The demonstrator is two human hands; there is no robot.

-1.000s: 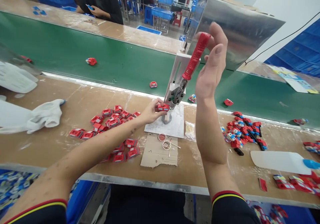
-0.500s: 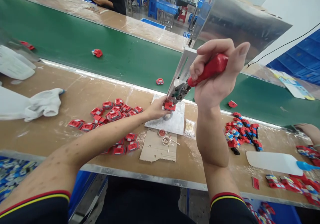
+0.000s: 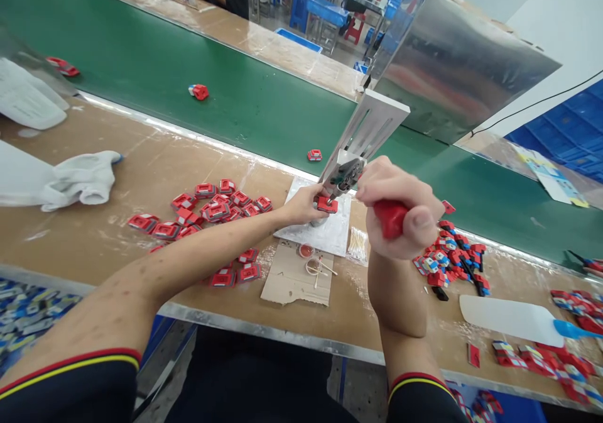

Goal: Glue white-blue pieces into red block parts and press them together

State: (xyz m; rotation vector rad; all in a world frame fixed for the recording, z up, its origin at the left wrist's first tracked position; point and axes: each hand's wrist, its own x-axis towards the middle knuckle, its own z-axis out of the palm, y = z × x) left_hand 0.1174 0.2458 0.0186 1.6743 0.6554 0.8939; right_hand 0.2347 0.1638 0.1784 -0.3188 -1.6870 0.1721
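My right hand point(image 3: 398, 206) is wrapped around the red handle point(image 3: 392, 217) of a toggle clamp point(image 3: 347, 173), which is fixed to an upright slotted metal plate point(image 3: 372, 124). My left hand point(image 3: 304, 206) pinches a small red plastic part point(image 3: 328, 205) under the clamp's tip, above a pale metal base plate point(image 3: 335, 237). The tip appears to meet the part's top, though contact is hard to make out. Similar red parts point(image 3: 217, 210) lie in a heap left of the base plate, partly behind my left forearm.
A torn cardboard piece point(image 3: 282, 275) bears a small dish of red stuff point(image 3: 306, 251) and cotton swabs. Bagged swabs point(image 3: 358, 244) lie beside it. Assembled red-blue-white pieces point(image 3: 455, 253) are heaped at right near a white scraper-like blade point(image 3: 511, 318). Beyond runs a green belt point(image 3: 264, 109).
My right hand has swung the red handle downward and toward me. My left hand still holds the red part at the clamp. Another person's hand at the far right has left view.
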